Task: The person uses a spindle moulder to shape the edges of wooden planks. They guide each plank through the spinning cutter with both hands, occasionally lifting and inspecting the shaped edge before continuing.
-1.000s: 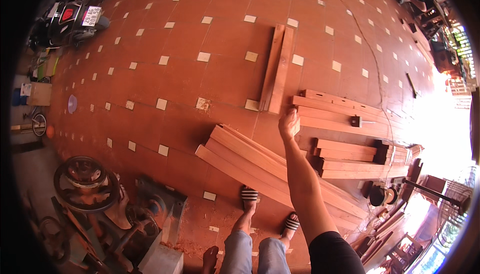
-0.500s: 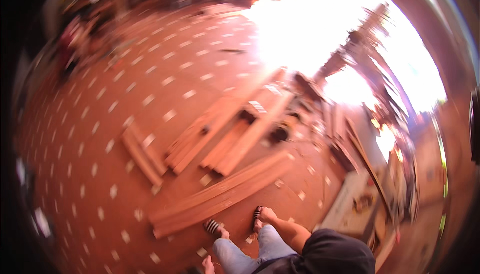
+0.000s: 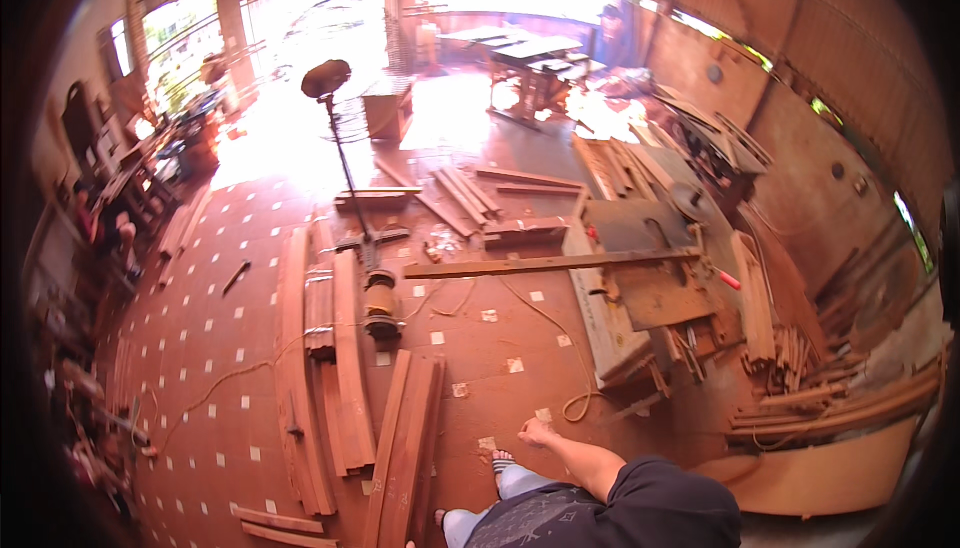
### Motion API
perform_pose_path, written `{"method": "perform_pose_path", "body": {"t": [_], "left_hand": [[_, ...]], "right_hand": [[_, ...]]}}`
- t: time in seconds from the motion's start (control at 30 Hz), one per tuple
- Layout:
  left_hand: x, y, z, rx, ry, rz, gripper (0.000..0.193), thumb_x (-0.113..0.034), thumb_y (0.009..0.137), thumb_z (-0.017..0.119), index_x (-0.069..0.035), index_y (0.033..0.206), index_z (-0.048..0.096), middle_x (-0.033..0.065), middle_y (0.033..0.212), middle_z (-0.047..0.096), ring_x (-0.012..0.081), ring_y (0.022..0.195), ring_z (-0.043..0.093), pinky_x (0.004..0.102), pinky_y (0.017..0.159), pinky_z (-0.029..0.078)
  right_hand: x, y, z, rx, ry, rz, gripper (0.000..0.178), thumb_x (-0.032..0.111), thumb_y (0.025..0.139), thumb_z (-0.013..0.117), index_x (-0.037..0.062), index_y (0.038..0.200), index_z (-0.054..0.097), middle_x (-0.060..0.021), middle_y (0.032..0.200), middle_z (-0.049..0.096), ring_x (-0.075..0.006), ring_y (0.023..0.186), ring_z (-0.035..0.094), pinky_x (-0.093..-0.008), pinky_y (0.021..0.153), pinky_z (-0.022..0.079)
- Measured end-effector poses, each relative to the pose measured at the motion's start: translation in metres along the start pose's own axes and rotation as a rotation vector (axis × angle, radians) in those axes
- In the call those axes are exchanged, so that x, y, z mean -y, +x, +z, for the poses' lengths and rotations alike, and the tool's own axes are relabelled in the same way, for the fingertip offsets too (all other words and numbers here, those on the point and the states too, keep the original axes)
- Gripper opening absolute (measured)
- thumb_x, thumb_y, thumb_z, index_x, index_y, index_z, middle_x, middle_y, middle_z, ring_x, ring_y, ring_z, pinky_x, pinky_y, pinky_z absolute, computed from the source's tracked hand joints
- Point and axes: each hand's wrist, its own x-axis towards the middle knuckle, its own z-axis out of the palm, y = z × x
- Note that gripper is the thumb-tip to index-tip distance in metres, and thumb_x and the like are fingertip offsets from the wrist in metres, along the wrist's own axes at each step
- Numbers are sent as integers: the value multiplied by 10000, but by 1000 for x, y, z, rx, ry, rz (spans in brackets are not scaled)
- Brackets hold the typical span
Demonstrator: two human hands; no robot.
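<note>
My right hand (image 3: 537, 433) hangs low in front of my right thigh, above the tiled floor. Its fingers look curled in, and nothing shows in them. Only a sliver of my left hand (image 3: 410, 545) shows at the lower edge, its fingers hidden. Closest to my legs, on the left, lie long reddish wooden planks (image 3: 405, 448) on the floor. Farther left are another long plank (image 3: 300, 378) and a shorter board (image 3: 352, 358). Both hands are apart from the wood.
To the right stands a workbench (image 3: 600, 323) with a long wooden beam (image 3: 550, 265) across it. A pole stand (image 3: 345, 163) with a dark head rises ahead. A cord (image 3: 565, 348) loops over the floor. Wood strips (image 3: 830, 413) are piled at far right.
My view has swung to the right, so the planks now run away from me and the workbench is ahead right. My right hand has come up from beside my foot.
</note>
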Motion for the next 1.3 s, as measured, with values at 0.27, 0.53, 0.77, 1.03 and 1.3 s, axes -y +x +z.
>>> {"method": "perform_pose_path", "body": {"t": [0.27, 0.53, 0.77, 1.03, 1.3], "left_hand": [[-154, -5, 140, 173, 483, 283, 446, -401, 980, 696, -62, 1270, 709, 83, 970, 715, 270, 777, 687, 441, 622, 580], [-255, -32, 236, 295, 770, 366, 307, -358, 975, 700, -72, 872, 740, 38, 716, 647, 168, 580, 608, 388, 529, 517], [-368, -112, 388, 803, 1065, 694, 292, -327, 942, 798, -60, 873, 703, 16, 783, 684, 119, 655, 624, 300, 617, 531], [-422, -526, 467, 2090, 849, 977, 363, -308, 990, 770, 49, 1054, 776, 107, 920, 752, 183, 918, 676, 371, 836, 526], [-408, -687, 428, 2923, 361, -323, 422, -361, 995, 751, 60, 988, 784, 191, 916, 750, 323, 813, 653, 447, 750, 502]], "right_hand": [[-146, -19, -72, -234, 246, 396, 260, 324, 871, 713, 145, 998, 853, -111, 896, 813, -234, 783, 783, -386, 775, 643], [-196, -59, -33, -152, 562, 721, 203, 264, 873, 704, 94, 831, 806, -94, 719, 756, -204, 588, 714, -359, 575, 593], [-187, -30, -3, -270, 803, 925, 220, 283, 867, 739, 91, 761, 735, -46, 649, 711, -163, 517, 672, -330, 476, 555], [-164, -1, -74, -722, 1171, 714, 275, 365, 850, 787, 138, 1000, 834, -86, 852, 805, -206, 760, 768, -359, 741, 613], [-164, -86, -35, -774, 1458, 874, 181, 211, 952, 722, 56, 1038, 758, -25, 769, 704, -106, 559, 619, -279, 451, 488]]}}
